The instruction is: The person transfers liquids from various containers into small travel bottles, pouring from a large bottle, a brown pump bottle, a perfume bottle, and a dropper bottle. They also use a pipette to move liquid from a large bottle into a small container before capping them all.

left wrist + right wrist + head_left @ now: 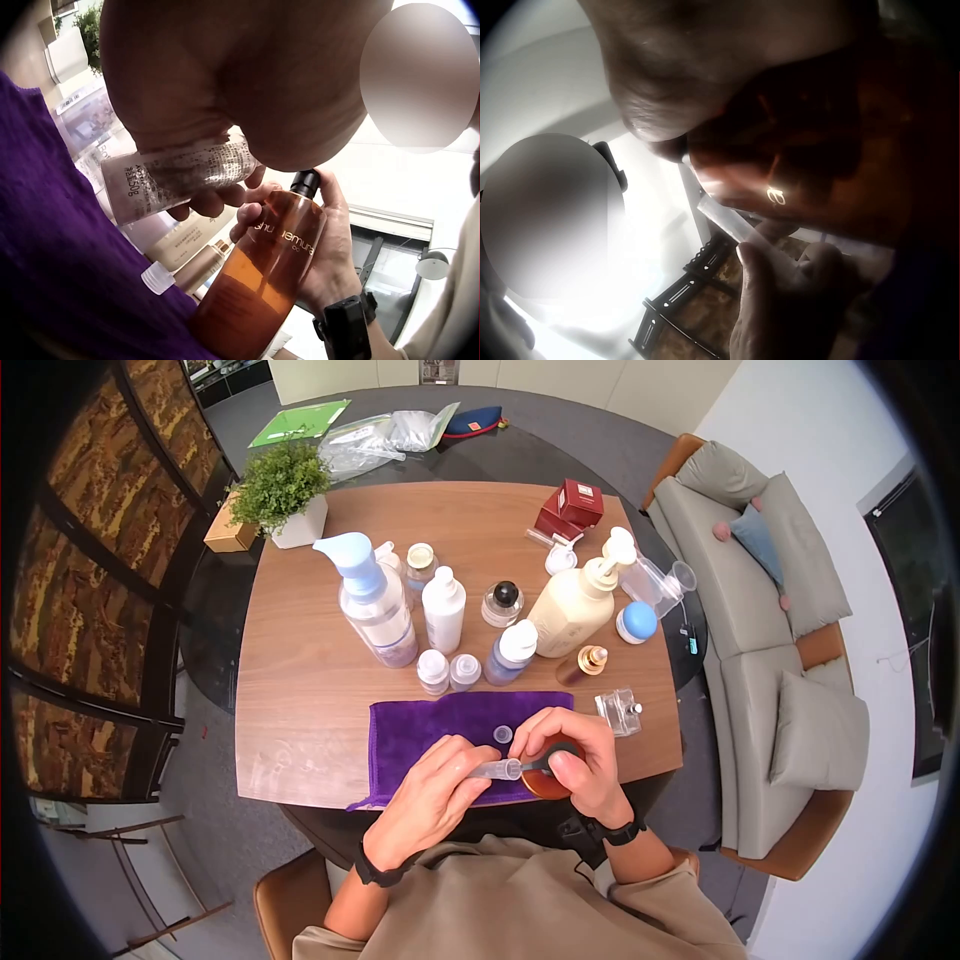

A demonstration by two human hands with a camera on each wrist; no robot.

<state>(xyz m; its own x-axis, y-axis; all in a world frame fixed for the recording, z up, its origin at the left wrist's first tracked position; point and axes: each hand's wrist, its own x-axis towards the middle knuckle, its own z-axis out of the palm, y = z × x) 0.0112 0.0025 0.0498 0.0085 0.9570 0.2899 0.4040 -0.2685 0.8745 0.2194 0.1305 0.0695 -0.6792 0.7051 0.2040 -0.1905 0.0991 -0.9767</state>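
The left hand grips a small clear bottle with printed lettering, its open mouth toward the other hand in the head view. Around the neck of an amber pump bottle, black at the top, curl the fingers of the right hand. The amber bottle stands tilted over the purple cloth, and its black pump head is close to the small bottle's mouth. A small translucent cap lies on the cloth, just beyond the hands.
Behind the cloth stand a blue-topped pump bottle, a cream pump bottle, a white bottle and several small containers. A clear pouch lies at the right. Red boxes and a potted plant sit farther back.
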